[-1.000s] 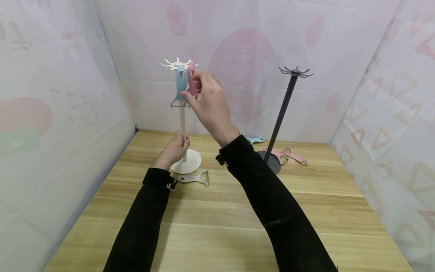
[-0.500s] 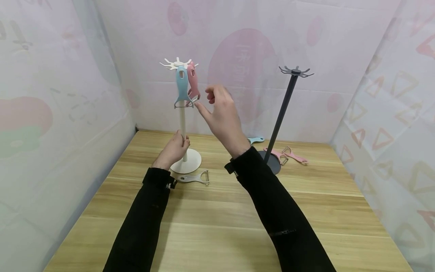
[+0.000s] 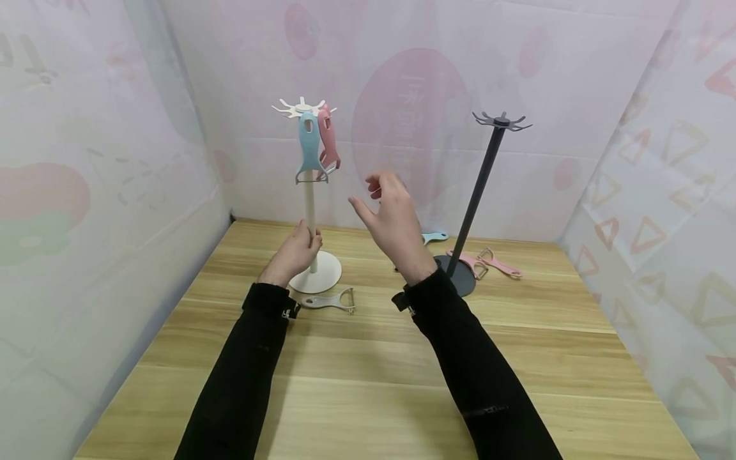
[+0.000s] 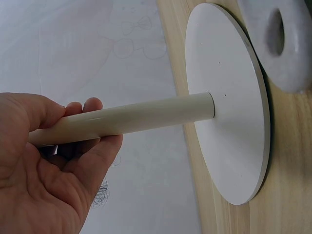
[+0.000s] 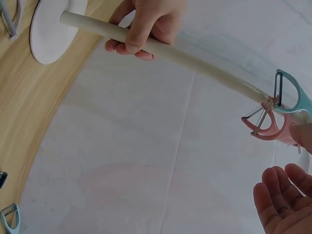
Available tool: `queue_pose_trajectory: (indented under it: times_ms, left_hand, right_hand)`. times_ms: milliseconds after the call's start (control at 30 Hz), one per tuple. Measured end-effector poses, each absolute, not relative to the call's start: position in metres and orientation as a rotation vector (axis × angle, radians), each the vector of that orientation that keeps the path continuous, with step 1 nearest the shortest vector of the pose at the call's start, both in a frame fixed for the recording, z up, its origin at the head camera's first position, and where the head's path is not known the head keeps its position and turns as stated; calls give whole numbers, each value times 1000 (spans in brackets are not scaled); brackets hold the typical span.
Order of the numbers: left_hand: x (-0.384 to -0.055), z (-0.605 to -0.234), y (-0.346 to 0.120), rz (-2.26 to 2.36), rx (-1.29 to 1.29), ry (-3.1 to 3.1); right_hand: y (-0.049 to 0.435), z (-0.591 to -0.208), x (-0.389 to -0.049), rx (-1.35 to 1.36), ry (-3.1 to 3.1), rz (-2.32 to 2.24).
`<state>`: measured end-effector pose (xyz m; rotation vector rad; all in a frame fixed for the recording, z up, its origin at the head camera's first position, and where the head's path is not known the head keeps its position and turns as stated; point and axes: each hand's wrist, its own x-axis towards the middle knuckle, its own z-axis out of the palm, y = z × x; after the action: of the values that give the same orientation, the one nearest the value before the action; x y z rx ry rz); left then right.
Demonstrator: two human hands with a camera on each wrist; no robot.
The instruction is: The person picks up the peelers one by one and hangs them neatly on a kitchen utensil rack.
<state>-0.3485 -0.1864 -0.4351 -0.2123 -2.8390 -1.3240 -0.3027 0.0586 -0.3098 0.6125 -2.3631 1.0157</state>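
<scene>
My left hand [image 3: 292,253] grips the pole of a white stand [image 3: 310,203] low down, above its round base. In the left wrist view, thumb and fingers close around that pole [image 4: 151,114]. From the stand's top hooks hang a blue peeler [image 3: 309,142] and, just right of it, a pink peeler [image 3: 328,137]. My right hand [image 3: 398,225] holds nothing, its fingers loosely bent and the thumb spread, lower and to the right of the hanging peelers. A grey peeler [image 3: 323,301] lies on the table in front of the white base.
A dark grey stand [image 3: 482,185] with bare hooks rises at the right. Pink peelers [image 3: 503,264] lie by its base, and another blue peeler [image 3: 435,236] lies behind it to the left. Printed cloth walls border the wooden table [image 3: 356,383].
My right hand has let go of the pink peeler and moved down and to the right. The pink peeler now hangs beside the blue one. My left hand stays on the pole.
</scene>
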Motion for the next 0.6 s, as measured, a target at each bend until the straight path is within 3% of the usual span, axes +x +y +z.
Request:
queue_pose_trajectory:
  times_ms: [600]
  left_hand:
    - [-349, -436, -186, -1309, -224, -2834]
  right_hand:
    - [96, -358, -304, 508, -2463, 1099]
